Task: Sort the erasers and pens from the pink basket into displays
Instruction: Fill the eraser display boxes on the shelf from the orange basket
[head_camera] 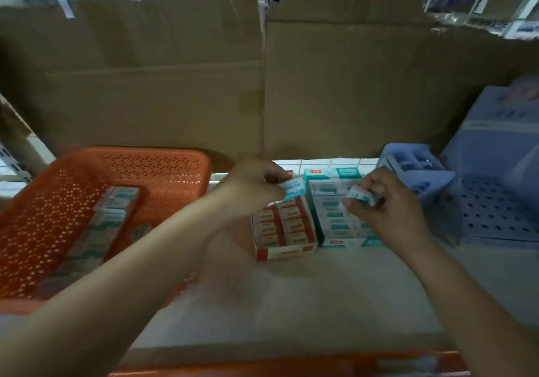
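Your left hand [253,185] and right hand [388,204] pinch erasers [293,190] at the near-full teal display [332,222]; left of it, the pink basket [163,166] holds packs [116,204].

No text was legible anywhere. The red display box [284,252] bore a white front strip and the teal display box [350,243] bore small red badges, all unreadable through blur. Wrappers of the blue-labelled eraser [293,189] and the pale eraser [361,195] were equally smeared.

Orange perforated basket [151,166], red display box [284,252], teal display box [347,242].
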